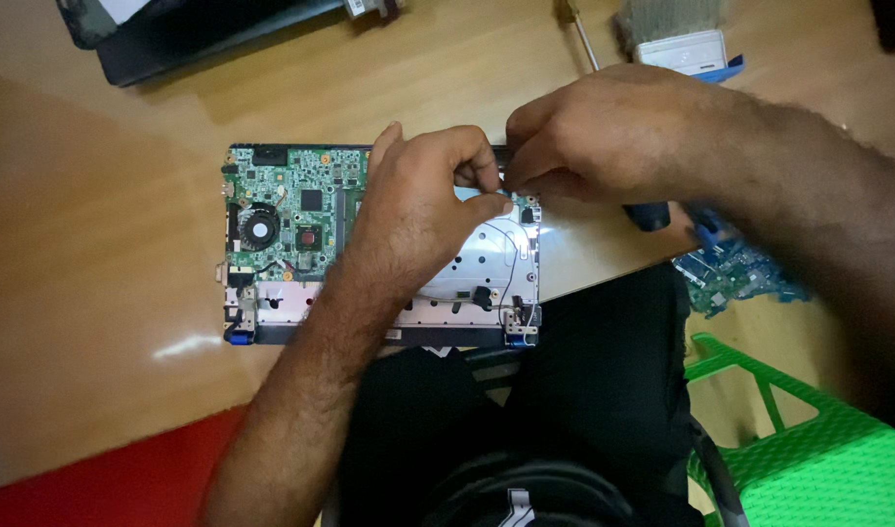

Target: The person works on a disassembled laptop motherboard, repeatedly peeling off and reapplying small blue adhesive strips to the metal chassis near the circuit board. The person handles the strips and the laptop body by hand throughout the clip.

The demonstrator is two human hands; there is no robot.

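An opened laptop base point(272, 312) lies on the wooden table point(96, 244), with a green circuit board point(296, 200), a round fan point(260, 228) and a silver metal plate point(487, 259) showing. My left hand point(418, 210) rests over the middle of the base, thumb and fingers pinched at its far right corner. My right hand point(604, 132) meets it there, fingers closed around a small dark part that I cannot make out. A blue-handled screwdriver point(677, 220) lies under my right wrist.
A dark laptop cover point(194, 34) lies at the far left of the table, a brush point(677, 34) at the far right. Another green circuit board point(735, 273) lies on the floor beside a green plastic stool point(818, 439). My legs in black sit below the table edge.
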